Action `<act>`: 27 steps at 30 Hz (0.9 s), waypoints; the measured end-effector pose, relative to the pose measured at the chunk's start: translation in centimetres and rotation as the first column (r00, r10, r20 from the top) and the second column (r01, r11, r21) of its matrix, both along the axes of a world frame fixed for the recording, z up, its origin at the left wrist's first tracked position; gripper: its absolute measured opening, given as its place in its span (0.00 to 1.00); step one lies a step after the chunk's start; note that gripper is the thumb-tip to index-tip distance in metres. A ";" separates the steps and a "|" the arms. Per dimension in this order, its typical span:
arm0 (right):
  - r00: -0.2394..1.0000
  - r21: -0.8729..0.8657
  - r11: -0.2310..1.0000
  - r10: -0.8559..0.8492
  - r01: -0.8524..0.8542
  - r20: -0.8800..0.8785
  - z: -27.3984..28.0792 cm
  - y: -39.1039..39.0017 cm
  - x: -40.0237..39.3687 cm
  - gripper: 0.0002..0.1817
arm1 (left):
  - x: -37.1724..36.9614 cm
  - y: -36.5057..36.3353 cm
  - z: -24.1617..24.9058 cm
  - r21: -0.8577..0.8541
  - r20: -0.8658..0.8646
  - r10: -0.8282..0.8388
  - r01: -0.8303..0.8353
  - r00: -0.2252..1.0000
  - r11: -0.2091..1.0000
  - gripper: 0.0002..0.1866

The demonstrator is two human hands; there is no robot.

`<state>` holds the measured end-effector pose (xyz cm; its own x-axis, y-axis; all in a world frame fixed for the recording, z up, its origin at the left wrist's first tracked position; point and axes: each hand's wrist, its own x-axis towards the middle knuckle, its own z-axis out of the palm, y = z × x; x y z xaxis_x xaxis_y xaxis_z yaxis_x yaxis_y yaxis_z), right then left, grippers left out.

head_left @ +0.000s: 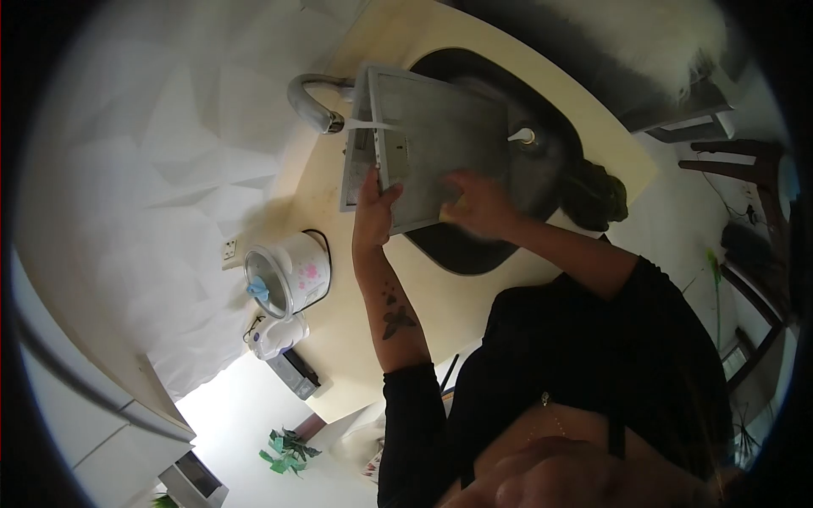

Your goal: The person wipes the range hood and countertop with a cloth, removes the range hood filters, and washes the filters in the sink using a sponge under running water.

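A grey framed mesh panel (449, 144), folded or paired with a second one, stands tilted over the dark sink (525, 89). Its lower left edge is gripped by my left hand (373, 210), with fingers closed around the frame. Against the panel's face lies my right hand (484, 206), blurred by motion, fingers curled over a small yellowish thing that looks like a sponge (449, 212). Water runs from the chrome faucet (318, 106) across the panel.
A white pot (292, 273) with pink prints and a glass lid stands on the cream counter (356, 339). Beside it are a white appliance (279, 336) and a dark box (294, 372). A dark cloth-like bundle (597, 196) lies beyond the sink's right side.
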<state>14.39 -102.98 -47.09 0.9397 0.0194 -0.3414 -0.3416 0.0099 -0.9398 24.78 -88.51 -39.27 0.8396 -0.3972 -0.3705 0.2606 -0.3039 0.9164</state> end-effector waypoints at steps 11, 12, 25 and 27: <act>0.929 -0.709 0.705 0.274 -0.018 0.249 6.1 2.0 -4.3 0.50 | -7.8 -1.9 3.2 -0.158 -0.051 0.104 -0.111 0.993 0.981 0.27; 0.926 -0.714 0.700 0.282 -0.021 0.249 6.5 1.9 -4.6 0.50 | -8.4 -1.9 4.0 -0.273 -0.070 0.123 -0.138 0.990 0.952 0.25; 0.582 -0.761 0.643 0.652 -0.084 0.486 11.8 -3.4 -5.0 0.42 | -6.0 7.4 -1.2 -0.435 0.228 0.452 -0.325 0.862 0.840 0.33; 0.502 -0.770 0.630 0.701 -0.104 0.506 13.8 -4.6 -4.5 0.40 | -5.9 8.5 -0.7 -0.496 0.216 0.417 -0.269 0.883 0.826 0.33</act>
<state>9.92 -107.56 -33.26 0.7628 0.5573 0.3279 0.6344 -0.5470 -0.5462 18.88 -80.02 -40.01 0.9907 -0.1184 0.0666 -0.0411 0.2061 0.9777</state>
